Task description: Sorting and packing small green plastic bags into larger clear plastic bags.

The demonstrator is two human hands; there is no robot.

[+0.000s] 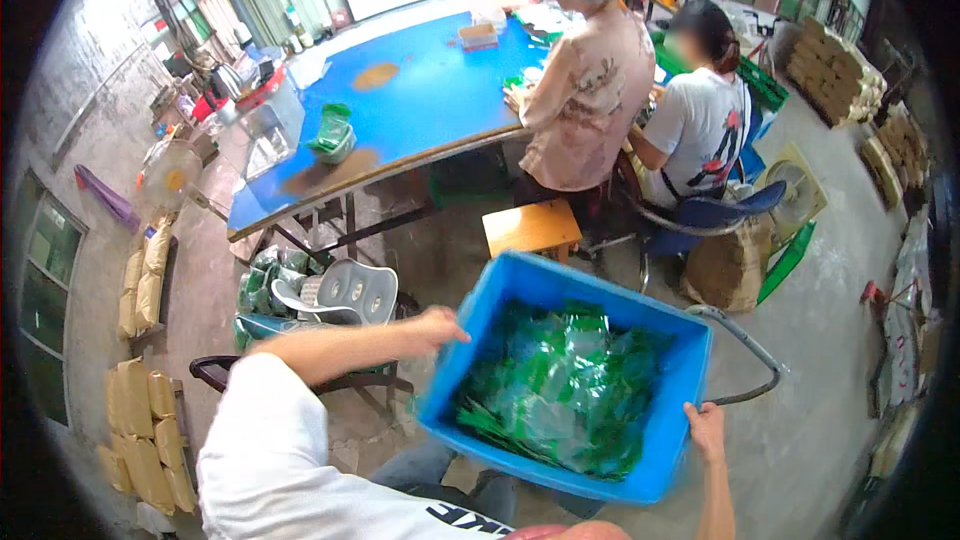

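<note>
Holds a blue bin [640,318] by its two sides, just in front of the body — left hand [437,325] at the left wall, right hand [708,427] at the right wall. Inside, a heaped layer of green and clear plastic packets [560,370], in plain view through the open top. Left fingers closed on the rim about midway along that wall, slightly blurred; right fingers bent onto the opposite rim, pinching the edge. Cannot tell how far around the outer walls to place the hidden fingertips. Neither hand nearer than the other — both in contact, with the bin to the right of the left hand and to the left of the right hand. Long axis running roughly from hand to hand, aslant, with the right end lower in the view. Impossible to tell from this angle about any support under the base. Just beyond the far rim, an orange stool [532,228]; past it, the blue-topped table [430,90], flanked by a standing co-worker [595,90] and a seated co-worker [700,120]. Close on the right, a curved metal bar [776,374]; off to the left, a grey chair [360,295].
</note>
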